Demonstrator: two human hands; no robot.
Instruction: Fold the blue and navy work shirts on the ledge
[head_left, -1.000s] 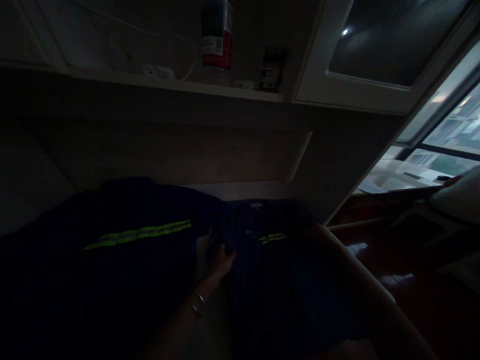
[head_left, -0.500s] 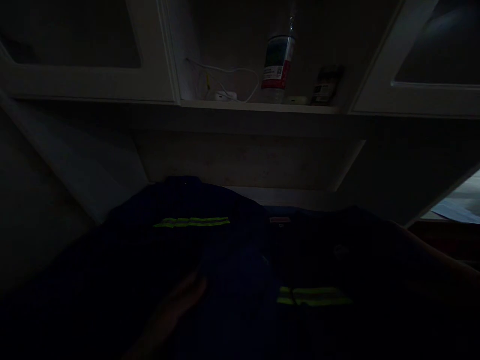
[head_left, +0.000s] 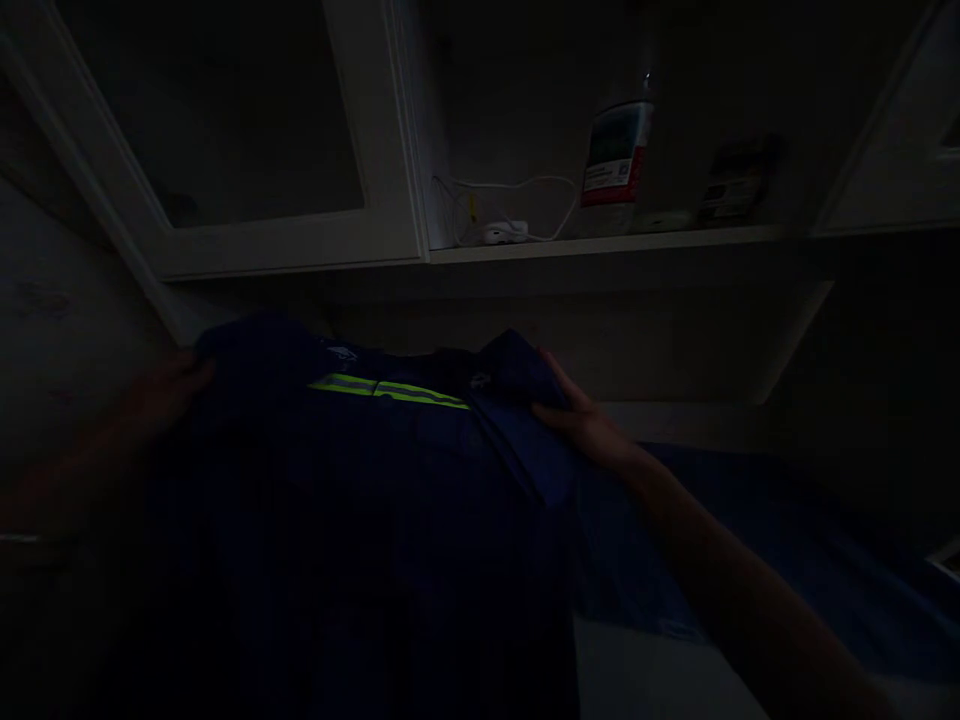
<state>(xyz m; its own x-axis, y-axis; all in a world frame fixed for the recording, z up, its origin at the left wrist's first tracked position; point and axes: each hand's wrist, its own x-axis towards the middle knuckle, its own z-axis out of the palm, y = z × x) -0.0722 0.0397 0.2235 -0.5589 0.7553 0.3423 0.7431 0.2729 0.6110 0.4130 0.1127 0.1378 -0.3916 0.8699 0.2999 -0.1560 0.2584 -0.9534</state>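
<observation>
A dark blue work jacket (head_left: 375,470) with a yellow-green reflective stripe across it hangs spread between my two hands. My left hand (head_left: 176,385) is closed on its left shoulder edge. On the other side, my right hand (head_left: 574,415) grips the right shoulder edge, thumb in front and fingers behind. The jacket's lower part fades into darkness. To the right, under my right forearm, a blue cloth (head_left: 675,530) lies on a pale surface.
Above is a white cabinet with an open shelf (head_left: 555,247). On it stand a labelled plastic bottle (head_left: 616,155), a dark jar (head_left: 735,185) and a white plug (head_left: 506,232) with a cord. A glazed cabinet door (head_left: 277,240) is at upper left.
The jacket halves that lay spread wide are now drawn together and held up by both hands. The blue cloth at right has come into view. The camera has turned left.
</observation>
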